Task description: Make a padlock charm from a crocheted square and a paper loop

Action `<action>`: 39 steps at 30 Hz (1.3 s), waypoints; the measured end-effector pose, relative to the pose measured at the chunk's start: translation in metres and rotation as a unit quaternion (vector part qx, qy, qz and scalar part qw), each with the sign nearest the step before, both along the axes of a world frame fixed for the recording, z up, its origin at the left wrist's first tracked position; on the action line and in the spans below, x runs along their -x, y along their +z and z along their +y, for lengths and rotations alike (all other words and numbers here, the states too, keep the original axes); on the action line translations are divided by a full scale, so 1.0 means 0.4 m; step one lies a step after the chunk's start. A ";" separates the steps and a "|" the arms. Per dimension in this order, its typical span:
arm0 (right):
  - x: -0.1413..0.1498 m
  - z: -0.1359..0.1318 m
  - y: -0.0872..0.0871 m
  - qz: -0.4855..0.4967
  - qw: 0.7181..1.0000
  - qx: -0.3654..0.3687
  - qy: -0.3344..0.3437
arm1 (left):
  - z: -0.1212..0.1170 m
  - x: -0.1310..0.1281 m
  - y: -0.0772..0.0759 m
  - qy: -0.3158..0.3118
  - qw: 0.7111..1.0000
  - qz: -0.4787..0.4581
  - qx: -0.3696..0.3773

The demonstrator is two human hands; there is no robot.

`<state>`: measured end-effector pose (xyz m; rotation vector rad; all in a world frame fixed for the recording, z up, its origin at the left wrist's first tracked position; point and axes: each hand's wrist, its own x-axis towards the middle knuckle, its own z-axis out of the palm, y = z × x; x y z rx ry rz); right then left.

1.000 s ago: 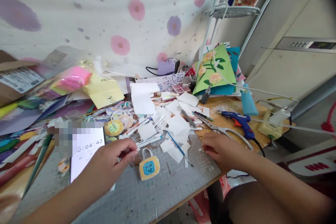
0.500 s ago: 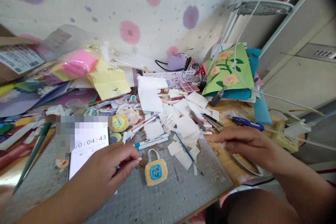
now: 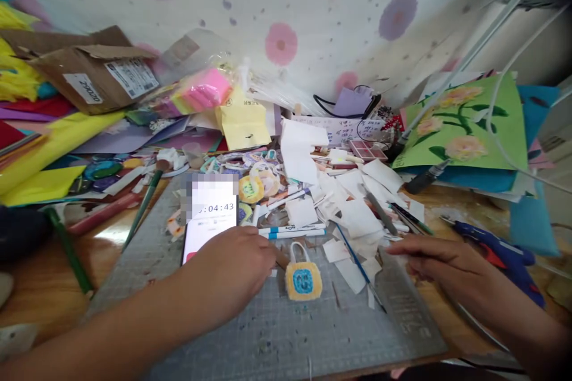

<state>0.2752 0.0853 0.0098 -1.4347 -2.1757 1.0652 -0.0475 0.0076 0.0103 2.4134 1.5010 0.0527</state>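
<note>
One yellow crocheted bag charm with blue centre on grey cutting mat; left hand curled beside it, grip unclear; right hand flat, empty; two white-blue pens nearby.

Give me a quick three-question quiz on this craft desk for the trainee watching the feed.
1. True or false: the left hand rests on the grey cutting mat.
2. Which lies nearest the yellow lock-shaped patch: A the left hand, B the cardboard box, C the green flower card?
3. What blue tool lies beyond the right hand?

Key: 1 true. 2 A. 3 the glue gun.
</note>
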 end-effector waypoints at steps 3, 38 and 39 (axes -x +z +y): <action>0.003 -0.011 -0.020 0.060 0.995 0.056 -0.063 | 0.002 0.000 -0.003 0.009 0.999 -0.003 -0.039; 0.314 -0.122 -0.011 0.273 0.942 0.135 0.140 | -0.100 -0.050 0.024 0.200 0.894 -0.388 0.097; 0.325 -0.129 -0.014 0.265 0.945 0.120 0.147 | -0.108 -0.057 0.013 0.201 0.899 -0.382 0.079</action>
